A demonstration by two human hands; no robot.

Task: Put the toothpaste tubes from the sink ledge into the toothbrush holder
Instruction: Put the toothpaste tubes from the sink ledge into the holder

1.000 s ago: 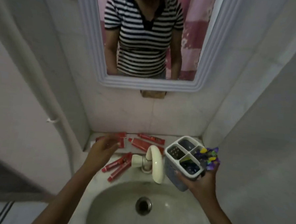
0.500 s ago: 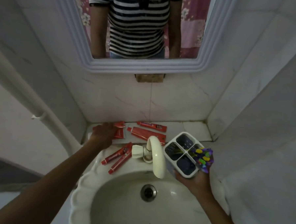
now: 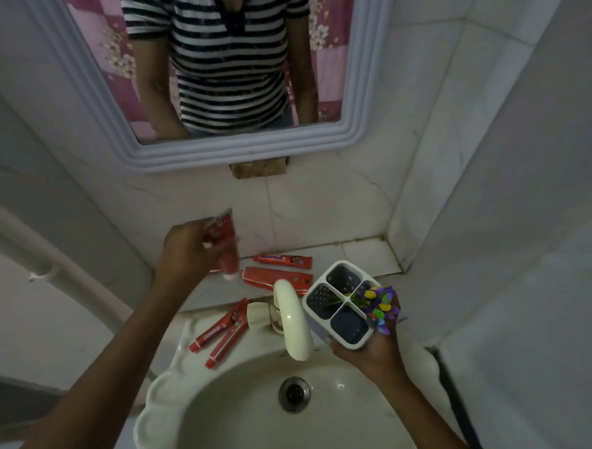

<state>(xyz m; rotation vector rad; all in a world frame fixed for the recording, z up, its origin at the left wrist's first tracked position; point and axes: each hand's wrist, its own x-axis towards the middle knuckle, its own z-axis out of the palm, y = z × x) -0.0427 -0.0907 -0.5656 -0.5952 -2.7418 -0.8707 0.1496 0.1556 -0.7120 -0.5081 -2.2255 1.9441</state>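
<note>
Red toothpaste tube (image 3: 222,244), blurred, is gripped by left hand (image 3: 187,249), now lifted off ledge (image 3: 348,254), while 4-compartment holder (image 3: 342,304) is clasped in right hand (image 3: 372,352).

Person at sink: left hand (image 3: 187,249) and right hand (image 3: 373,352) bare, forearms unsleeved — mirror reflection shows a short-sleeved shirt (image 3: 221,59), black-and-white horizontal stripes, dark placket.

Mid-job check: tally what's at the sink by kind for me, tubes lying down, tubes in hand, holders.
Toothpaste tubes lying on the ledge: 4
Toothpaste tubes in the left hand: 1
Toothbrush holders, in the right hand: 1
Total: 6
</note>
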